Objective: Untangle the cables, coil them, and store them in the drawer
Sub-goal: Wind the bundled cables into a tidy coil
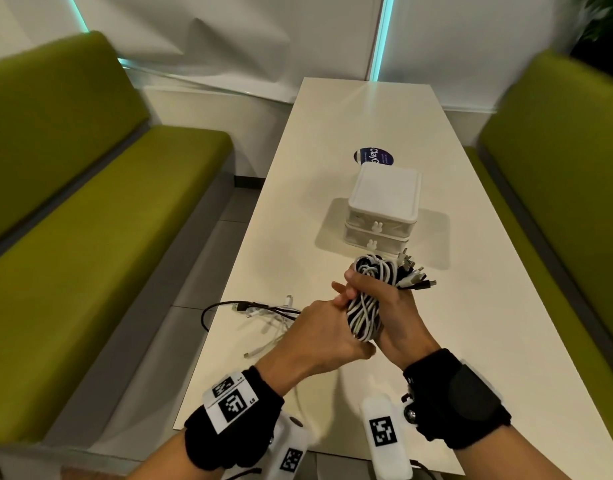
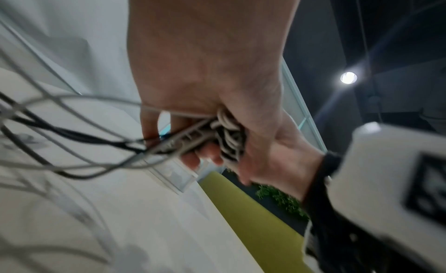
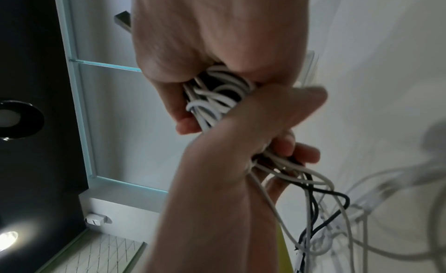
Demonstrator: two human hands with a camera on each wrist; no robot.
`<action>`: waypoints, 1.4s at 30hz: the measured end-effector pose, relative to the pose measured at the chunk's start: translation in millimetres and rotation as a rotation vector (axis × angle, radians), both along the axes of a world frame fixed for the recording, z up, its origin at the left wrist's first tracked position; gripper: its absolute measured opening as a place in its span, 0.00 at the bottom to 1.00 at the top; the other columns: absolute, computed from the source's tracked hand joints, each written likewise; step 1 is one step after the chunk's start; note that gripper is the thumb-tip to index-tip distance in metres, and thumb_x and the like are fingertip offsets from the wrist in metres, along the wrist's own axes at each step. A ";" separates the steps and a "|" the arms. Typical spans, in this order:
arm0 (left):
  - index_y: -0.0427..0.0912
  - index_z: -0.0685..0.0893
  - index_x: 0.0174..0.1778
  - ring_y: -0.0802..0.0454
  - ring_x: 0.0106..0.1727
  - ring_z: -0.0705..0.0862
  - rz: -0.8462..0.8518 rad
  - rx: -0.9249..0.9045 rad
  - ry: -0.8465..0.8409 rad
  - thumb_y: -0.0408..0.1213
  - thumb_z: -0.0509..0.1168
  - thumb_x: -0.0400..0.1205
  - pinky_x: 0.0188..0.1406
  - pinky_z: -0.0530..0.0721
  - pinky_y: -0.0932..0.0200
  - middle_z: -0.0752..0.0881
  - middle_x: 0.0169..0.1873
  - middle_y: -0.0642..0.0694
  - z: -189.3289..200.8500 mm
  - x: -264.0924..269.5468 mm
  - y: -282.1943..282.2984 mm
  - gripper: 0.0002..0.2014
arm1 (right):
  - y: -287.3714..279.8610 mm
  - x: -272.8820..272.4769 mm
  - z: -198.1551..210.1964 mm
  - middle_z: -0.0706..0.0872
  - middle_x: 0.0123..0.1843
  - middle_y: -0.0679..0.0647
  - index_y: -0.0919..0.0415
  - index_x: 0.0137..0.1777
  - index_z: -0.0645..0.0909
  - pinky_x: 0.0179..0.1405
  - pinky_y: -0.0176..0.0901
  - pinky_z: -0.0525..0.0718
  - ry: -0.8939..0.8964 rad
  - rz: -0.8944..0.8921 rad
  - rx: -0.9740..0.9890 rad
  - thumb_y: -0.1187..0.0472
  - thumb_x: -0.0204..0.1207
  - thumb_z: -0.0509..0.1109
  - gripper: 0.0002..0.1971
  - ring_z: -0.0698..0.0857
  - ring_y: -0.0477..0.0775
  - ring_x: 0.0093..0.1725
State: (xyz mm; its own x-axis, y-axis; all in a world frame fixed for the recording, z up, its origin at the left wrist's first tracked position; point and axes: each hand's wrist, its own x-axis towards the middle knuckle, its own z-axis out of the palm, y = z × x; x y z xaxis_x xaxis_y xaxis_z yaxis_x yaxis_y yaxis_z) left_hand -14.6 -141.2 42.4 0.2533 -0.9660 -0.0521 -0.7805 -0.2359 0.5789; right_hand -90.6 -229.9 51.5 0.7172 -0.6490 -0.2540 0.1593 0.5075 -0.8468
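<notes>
Between both hands [image 1: 364,317] (fingers curled): coiled cables [image 1: 367,306].

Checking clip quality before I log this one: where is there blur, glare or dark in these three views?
Head view: mostly sharp, benches smeared at the edges, cable bundle and drawer unit clear, soft sheen on the table. Left wrist view: loose cables streaked with motion blur, ceiling lamp flares. Right wrist view: left hand blurred, dark left side.

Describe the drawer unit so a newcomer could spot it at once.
On the long white table between two green benches, look past the hands holding the cable bundle. The drawer unit is a small white two-drawer box with bunny-shaped knobs, both drawers closed.
</notes>
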 end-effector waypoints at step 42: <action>0.53 0.79 0.34 0.62 0.26 0.74 -0.123 0.081 0.041 0.46 0.66 0.83 0.28 0.65 0.65 0.76 0.21 0.58 8.9 68.7 18.3 0.11 | 3.4 -9.9 -1.7 0.84 0.39 0.52 0.65 0.53 0.80 0.35 0.34 0.78 0.362 0.273 -0.640 0.76 0.65 0.72 0.16 0.81 0.47 0.36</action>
State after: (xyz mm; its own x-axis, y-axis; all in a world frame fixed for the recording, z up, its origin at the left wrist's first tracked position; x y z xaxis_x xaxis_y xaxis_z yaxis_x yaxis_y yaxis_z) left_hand 54.1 -122.9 51.4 0.1297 -0.9818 -0.1388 -0.7827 -0.1873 0.5935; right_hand -100.5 -226.5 49.8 0.8164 -0.5608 -0.1381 -0.2422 -0.1153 -0.9634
